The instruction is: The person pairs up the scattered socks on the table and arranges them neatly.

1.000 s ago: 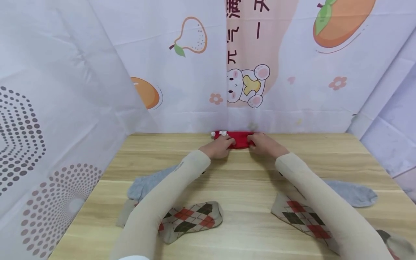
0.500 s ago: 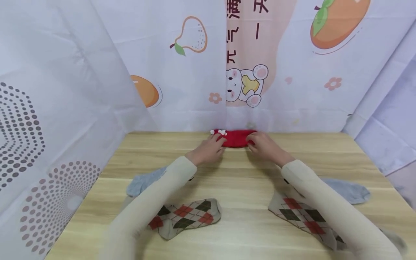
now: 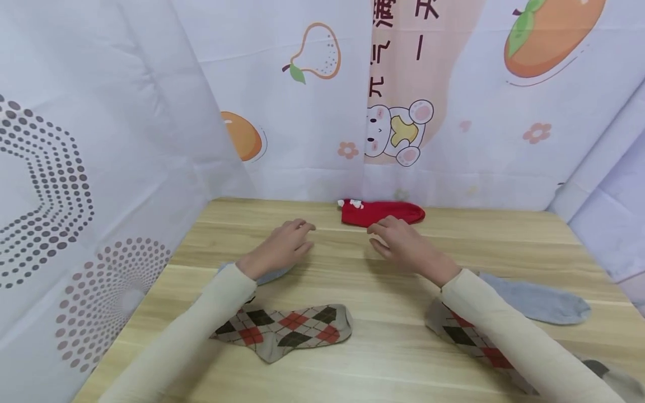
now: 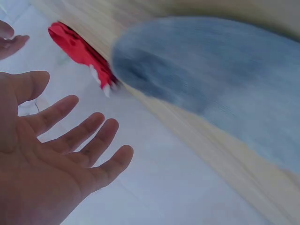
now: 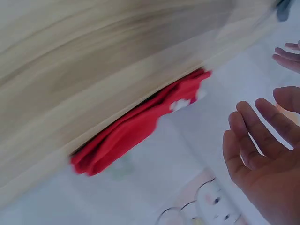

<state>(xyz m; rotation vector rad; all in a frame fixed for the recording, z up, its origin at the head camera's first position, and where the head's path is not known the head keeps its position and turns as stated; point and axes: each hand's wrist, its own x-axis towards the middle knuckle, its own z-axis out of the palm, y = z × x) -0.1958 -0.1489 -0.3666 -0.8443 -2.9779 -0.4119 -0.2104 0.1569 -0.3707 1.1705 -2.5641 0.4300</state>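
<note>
- Drawing back from the red sock (image 3: 380, 213), the left hand (image 3: 280, 245) now hangs near the left grey-blue sock (image 3: 274, 275), fingers loosely spread, holding nothing.
- Nearer the viewer, the left argyle sock (image 3: 297, 330) lies flat on the tabletop (image 3: 373, 369).
- At the far edge, by the printed curtain (image 3: 302, 134), the red sock lies flat, white-figured end leftward; a moment ago both hands touched it. It seems laid and let go, so this placing looks finished.
- The right hand (image 3: 409, 243) has come away too, fingers relaxed, empty, just beside it.
- Farther right, the forearm partly covers the right argyle sock (image 3: 468, 337).
</note>
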